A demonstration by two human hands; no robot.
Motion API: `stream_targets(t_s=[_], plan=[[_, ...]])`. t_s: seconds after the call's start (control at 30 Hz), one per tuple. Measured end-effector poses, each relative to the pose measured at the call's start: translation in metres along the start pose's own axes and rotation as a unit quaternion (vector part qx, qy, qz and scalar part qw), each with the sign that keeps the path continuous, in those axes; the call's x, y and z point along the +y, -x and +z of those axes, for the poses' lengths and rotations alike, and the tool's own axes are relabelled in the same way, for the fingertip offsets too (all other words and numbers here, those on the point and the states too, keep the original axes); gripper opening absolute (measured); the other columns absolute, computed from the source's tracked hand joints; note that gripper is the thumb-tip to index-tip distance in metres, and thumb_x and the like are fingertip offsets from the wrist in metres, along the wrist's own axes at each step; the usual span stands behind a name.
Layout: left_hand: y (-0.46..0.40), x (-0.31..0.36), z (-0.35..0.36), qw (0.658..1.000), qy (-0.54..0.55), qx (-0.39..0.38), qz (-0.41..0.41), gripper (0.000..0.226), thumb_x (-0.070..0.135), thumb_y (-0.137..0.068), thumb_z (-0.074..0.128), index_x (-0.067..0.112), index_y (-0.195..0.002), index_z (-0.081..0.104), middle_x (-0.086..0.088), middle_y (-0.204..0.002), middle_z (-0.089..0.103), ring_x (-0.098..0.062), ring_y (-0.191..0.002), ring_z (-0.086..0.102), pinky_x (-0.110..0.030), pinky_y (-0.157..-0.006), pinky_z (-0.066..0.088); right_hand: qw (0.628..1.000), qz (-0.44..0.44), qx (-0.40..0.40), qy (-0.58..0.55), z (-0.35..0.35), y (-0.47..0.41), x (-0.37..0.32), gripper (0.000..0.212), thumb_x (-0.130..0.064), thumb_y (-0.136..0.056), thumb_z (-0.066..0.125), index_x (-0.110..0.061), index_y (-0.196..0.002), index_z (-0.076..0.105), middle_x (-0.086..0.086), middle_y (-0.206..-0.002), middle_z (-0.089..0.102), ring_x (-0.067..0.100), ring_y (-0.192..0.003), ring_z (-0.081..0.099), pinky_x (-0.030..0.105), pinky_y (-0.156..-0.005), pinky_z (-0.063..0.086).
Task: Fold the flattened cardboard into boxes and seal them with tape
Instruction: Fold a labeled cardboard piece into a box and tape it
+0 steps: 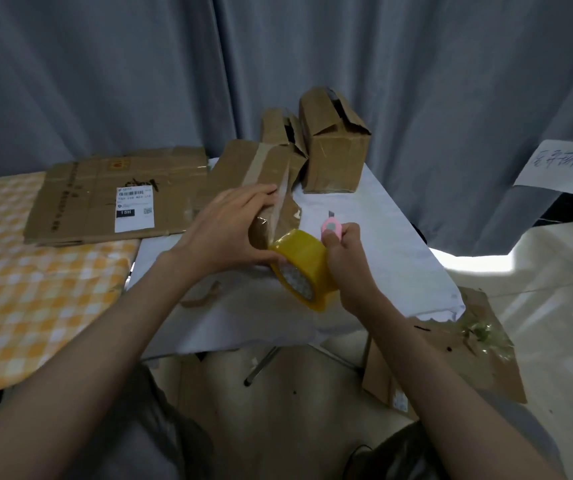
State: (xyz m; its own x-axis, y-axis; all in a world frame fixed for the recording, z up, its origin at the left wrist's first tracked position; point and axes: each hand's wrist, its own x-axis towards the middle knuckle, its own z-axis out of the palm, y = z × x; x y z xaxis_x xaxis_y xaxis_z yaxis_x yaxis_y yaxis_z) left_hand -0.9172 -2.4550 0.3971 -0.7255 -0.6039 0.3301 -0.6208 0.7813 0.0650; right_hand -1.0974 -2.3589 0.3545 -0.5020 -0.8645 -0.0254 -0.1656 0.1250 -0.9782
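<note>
In the head view, the left hand (229,230) presses its fingers on the box being sealed (261,181), near the middle of the white counter (382,237), apparently to steady it while a tape strip (280,213) runs taut from its seam. At about four o'clock from it, the right hand (347,261) has its grip clenched on the yellow tape roll (304,268) and a pink cutter (332,227), probably ready to slice. Flattened cardboard (105,199) waits at nine o'clock, folded boxes (333,143) at one o'clock.

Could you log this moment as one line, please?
left hand steadies box | right hand grips tape roll, pink cutter | tape uncut
</note>
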Motion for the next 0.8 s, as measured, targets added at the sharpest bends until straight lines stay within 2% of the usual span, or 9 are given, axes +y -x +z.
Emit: stream_targets(t_s=[0.17, 0.27, 0.43, 0.53, 0.6, 0.67, 0.73, 0.8], plan=[[0.022, -0.031, -0.021, 0.997, 0.070, -0.013, 0.040, 0.105, 0.086, -0.057, 0.065, 0.025, -0.141, 0.047, 0.014, -0.153, 0.038, 0.002, -0.138, 0.030, -0.023, -0.113, 0.017, 0.998, -0.016, 0.035, -0.055, 0.020, 0.023, -0.011, 0.029, -0.035, -0.108, 0.033, -0.008, -0.112, 0.041, -0.003, -0.084, 0.047, 0.007, -0.072, 0.046, 0.025, -0.065, 0.041], [0.026, -0.039, -0.025, 0.998, 0.056, -0.007, 0.029, 0.100, 0.086, -0.062, 0.064, 0.028, -0.141, 0.047, 0.017, -0.154, 0.037, -0.001, -0.141, 0.030, -0.026, -0.116, 0.014, 0.998, -0.032, 0.017, -0.046, 0.041, 0.035, -0.008, 0.027, -0.035, -0.108, 0.030, -0.010, -0.110, 0.039, -0.005, -0.087, 0.048, 0.004, -0.073, 0.048, 0.021, -0.062, 0.040], [0.034, -0.032, -0.018, 1.000, 0.008, 0.001, -0.003, 0.118, 0.093, -0.057, 0.059, 0.027, -0.151, 0.034, 0.011, -0.159, 0.030, -0.009, -0.145, 0.026, -0.027, -0.115, 0.014, 0.998, -0.036, 0.034, -0.044, 0.046, 0.028, 0.003, 0.026, -0.033, -0.108, 0.034, -0.008, -0.108, 0.041, -0.004, -0.085, 0.048, 0.008, -0.073, 0.047, 0.025, -0.063, 0.040], [0.036, -0.024, -0.009, 0.999, 0.022, 0.017, -0.033, 0.120, 0.094, -0.060, 0.054, 0.023, -0.154, 0.031, 0.007, -0.160, 0.029, -0.010, -0.146, 0.025, -0.030, -0.119, 0.009, 0.999, -0.043, 0.007, -0.013, 0.036, 0.015, 0.009, 0.028, -0.035, -0.106, 0.042, -0.008, -0.103, 0.046, -0.003, -0.080, 0.045, 0.011, -0.070, 0.044, 0.027, -0.062, 0.038], [0.034, -0.019, -0.006, 0.998, 0.033, 0.034, -0.051, 0.118, 0.095, -0.061, 0.048, 0.020, -0.151, 0.037, 0.007, -0.158, 0.033, -0.010, -0.145, 0.028, -0.035, -0.122, 0.009, 0.996, -0.083, -0.007, 0.021, 0.029, 0.006, 0.008, 0.028, -0.035, -0.104, 0.048, -0.007, -0.098, 0.049, -0.003, -0.078, 0.048, 0.010, -0.068, 0.046, 0.031, -0.064, 0.040], [0.032, -0.014, -0.003, 0.996, 0.028, 0.045, -0.066, 0.116, 0.096, -0.062, 0.045, 0.019, -0.149, 0.039, 0.007, -0.157, 0.034, -0.009, -0.144, 0.029, -0.039, -0.123, 0.008, 0.986, -0.158, -0.013, 0.047, 0.020, -0.002, -0.001, 0.027, -0.035, -0.102, 0.052, -0.009, -0.097, 0.053, -0.006, -0.079, 0.057, 0.006, -0.071, 0.057, 0.031, -0.067, 0.048], [0.032, -0.010, -0.001, 0.995, 0.038, 0.057, -0.079, 0.112, 0.096, -0.065, 0.042, 0.020, -0.148, 0.040, 0.009, -0.156, 0.035, -0.006, -0.144, 0.029, -0.042, -0.124, 0.006, 0.965, -0.251, -0.028, 0.072, 0.010, -0.011, -0.012, 0.018, -0.030, -0.101, 0.057, -0.013, -0.099, 0.061, -0.005, -0.088, 0.065, 0.008, -0.080, 0.066, 0.033, -0.072, 0.056], [0.032, -0.007, 0.001, 0.992, 0.052, 0.071, -0.088, 0.110, 0.096, -0.067, 0.040, 0.020, -0.146, 0.042, 0.010, -0.154, 0.038, -0.005, -0.142, 0.030, -0.042, -0.124, 0.005, 0.929, -0.347, -0.049, 0.120, 0.002, -0.018, -0.022, 0.008, -0.016, -0.097, 0.063, -0.015, -0.103, 0.069, -0.001, -0.098, 0.067, 0.013, -0.088, 0.065, 0.037, -0.076, 0.056]])
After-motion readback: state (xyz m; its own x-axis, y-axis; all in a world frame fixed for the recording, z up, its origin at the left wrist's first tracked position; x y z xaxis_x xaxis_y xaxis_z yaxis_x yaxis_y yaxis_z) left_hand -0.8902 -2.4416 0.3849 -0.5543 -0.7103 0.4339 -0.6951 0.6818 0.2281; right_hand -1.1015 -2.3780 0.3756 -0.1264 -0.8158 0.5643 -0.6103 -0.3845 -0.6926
